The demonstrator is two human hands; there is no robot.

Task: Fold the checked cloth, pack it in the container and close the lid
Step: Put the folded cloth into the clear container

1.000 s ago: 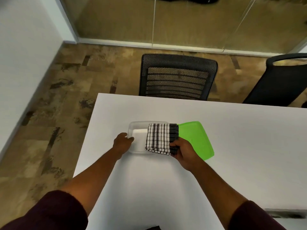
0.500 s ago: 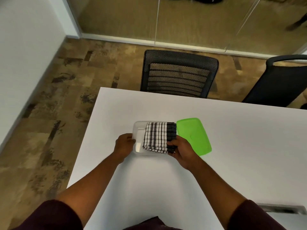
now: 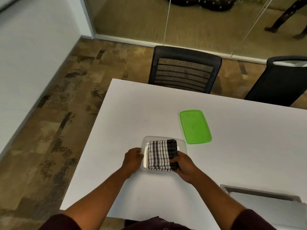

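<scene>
The folded black-and-white checked cloth (image 3: 160, 155) lies inside the clear plastic container (image 3: 182, 146) on the white table (image 3: 232, 155). My right hand (image 3: 183, 166) grips the cloth's dark right edge at its near corner. My left hand (image 3: 133, 158) holds the container's left rim. The green lid (image 3: 195, 126) lies flat on the table, beyond and to the right of the container, apart from it.
A black mesh chair (image 3: 184, 72) stands at the table's far edge and a second dark chair (image 3: 280, 80) at the far right. A grey recessed panel (image 3: 262, 196) sits in the table at the near right. The table's left edge drops to patterned floor.
The container with the cloth has come toward me and away from the lid, which now lies apart from it. The cloth has settled deeper into the container. Both hands keep their hold.
</scene>
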